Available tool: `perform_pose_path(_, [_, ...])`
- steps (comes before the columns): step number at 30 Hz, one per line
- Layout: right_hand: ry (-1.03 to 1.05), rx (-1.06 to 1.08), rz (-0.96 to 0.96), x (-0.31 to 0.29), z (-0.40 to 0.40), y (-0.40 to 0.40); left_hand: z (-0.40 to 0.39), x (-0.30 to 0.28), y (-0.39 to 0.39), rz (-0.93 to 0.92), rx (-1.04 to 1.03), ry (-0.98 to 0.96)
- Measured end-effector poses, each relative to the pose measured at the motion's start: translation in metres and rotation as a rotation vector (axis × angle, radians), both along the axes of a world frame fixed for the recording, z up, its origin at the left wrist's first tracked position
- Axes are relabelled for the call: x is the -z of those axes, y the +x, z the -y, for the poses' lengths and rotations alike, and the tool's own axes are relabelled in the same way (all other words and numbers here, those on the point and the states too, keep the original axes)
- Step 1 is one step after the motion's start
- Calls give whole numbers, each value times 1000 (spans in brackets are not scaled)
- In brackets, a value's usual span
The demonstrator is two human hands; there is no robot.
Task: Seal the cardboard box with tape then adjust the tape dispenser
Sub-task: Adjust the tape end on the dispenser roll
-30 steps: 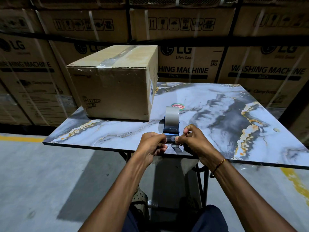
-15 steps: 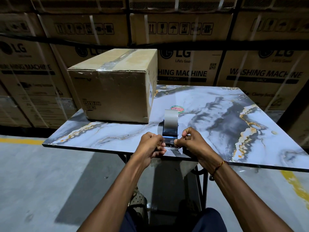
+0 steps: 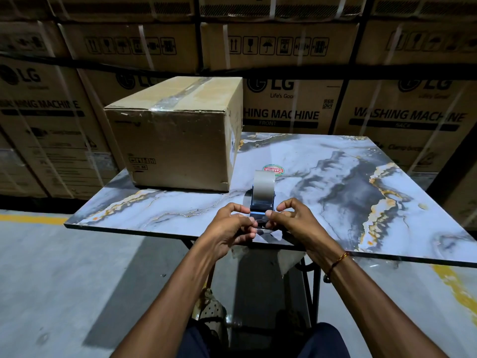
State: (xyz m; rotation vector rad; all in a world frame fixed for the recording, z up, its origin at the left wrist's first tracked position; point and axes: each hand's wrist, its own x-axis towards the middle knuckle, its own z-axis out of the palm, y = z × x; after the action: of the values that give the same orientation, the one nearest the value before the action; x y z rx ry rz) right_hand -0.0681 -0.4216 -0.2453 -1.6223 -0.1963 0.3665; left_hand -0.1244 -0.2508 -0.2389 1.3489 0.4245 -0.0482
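Head view: our left hand (image 3: 233, 227) and right hand (image 3: 296, 220) pinch the near end of the tape dispenser (image 3: 262, 200) from either side, fingertips closed on the tape strip by the serrated cutter. Dispenser sits on the marble table (image 3: 335, 182), at its near edge. Beyond our grip, up-left, the cardboard box (image 3: 175, 140) rests on the table, tape already along its top seam.

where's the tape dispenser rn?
Head view: tape dispenser stands near the table's front edge, centre frame, between the left hand and right hand, just right of the cardboard box.
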Motion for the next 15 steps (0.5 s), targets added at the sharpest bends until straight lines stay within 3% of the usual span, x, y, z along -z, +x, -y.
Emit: perform_pose_path(15, [-53,-11,14,-3,0,-6,-3,3,-4,17,5,-34])
